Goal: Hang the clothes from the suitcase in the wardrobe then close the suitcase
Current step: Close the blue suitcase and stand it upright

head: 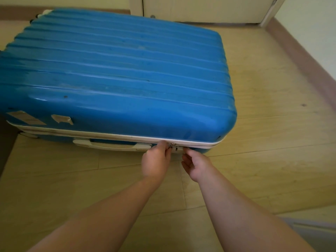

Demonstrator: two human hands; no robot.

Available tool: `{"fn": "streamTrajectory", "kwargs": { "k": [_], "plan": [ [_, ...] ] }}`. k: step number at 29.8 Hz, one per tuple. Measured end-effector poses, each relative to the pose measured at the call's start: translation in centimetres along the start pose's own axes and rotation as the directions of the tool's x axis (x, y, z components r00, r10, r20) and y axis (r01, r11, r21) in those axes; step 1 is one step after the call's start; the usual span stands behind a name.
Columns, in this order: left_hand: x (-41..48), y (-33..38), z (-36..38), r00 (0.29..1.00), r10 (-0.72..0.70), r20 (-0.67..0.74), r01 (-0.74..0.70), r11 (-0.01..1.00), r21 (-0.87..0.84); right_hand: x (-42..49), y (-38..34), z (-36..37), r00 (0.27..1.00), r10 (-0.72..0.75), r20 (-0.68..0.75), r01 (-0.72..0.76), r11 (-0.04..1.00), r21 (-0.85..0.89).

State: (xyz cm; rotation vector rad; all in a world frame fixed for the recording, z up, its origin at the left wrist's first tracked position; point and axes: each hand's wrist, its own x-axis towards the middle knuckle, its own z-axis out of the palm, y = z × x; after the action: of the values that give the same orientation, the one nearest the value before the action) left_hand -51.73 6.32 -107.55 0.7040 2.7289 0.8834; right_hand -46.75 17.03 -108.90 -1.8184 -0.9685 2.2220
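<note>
A blue ribbed hard-shell suitcase lies flat on the floor with its lid down. A white zipper band runs along its near side above a white side handle. Metal zipper pulls sit at the near right part of that band. My left hand pinches a pull with its fingertips. My right hand is just right of the pulls, its fingertips at the zipper and its other fingers loosely curled. No clothes are in view.
Pale wooden floor surrounds the suitcase. A cream wardrobe or door panel stands behind it. A brown skirting board runs along the right wall. A dark object edge shows at the far left.
</note>
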Motion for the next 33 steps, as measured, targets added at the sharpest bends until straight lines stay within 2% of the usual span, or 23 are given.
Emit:
{"fn": "streamTrajectory", "kwargs": {
  "k": [3,7,10,14,18,20,33],
  "plan": [
    [-0.1,0.0,0.2,1.0,0.013,0.015,-0.014,1.0,0.016,-0.1,0.1,0.0,1.0,-0.004,-0.015,0.003,1.0,-0.007],
    [0.0,0.2,0.5,1.0,-0.002,0.013,-0.002,0.965,0.261,-0.1,0.0,0.2,1.0,-0.009,-0.019,0.008,1.0,-0.027],
    [-0.2,0.7,1.0,0.999,0.037,0.029,-0.045,0.939,0.34,-0.2,0.1,0.4,1.0,-0.007,-0.03,0.005,0.999,-0.053],
    [-0.3,0.5,1.4,0.995,0.091,0.04,-0.099,0.941,0.323,-0.2,0.2,0.2,1.0,0.024,-0.02,-0.025,0.997,-0.079],
    [-0.1,-0.4,1.7,0.972,0.217,-0.087,-0.177,0.927,0.33,0.0,0.2,0.4,0.996,0.085,0.032,-0.082,0.993,-0.084],
    [-0.1,-1.0,1.9,0.965,0.246,-0.087,-0.203,0.917,0.344,-0.2,0.4,0.7,0.99,0.119,0.079,-0.112,0.99,-0.087],
    [0.2,-0.3,2.6,0.969,0.211,-0.127,-0.156,0.926,0.345,-0.6,0.8,1.0,0.973,0.121,0.196,-0.131,0.991,0.039]
  ]
}}
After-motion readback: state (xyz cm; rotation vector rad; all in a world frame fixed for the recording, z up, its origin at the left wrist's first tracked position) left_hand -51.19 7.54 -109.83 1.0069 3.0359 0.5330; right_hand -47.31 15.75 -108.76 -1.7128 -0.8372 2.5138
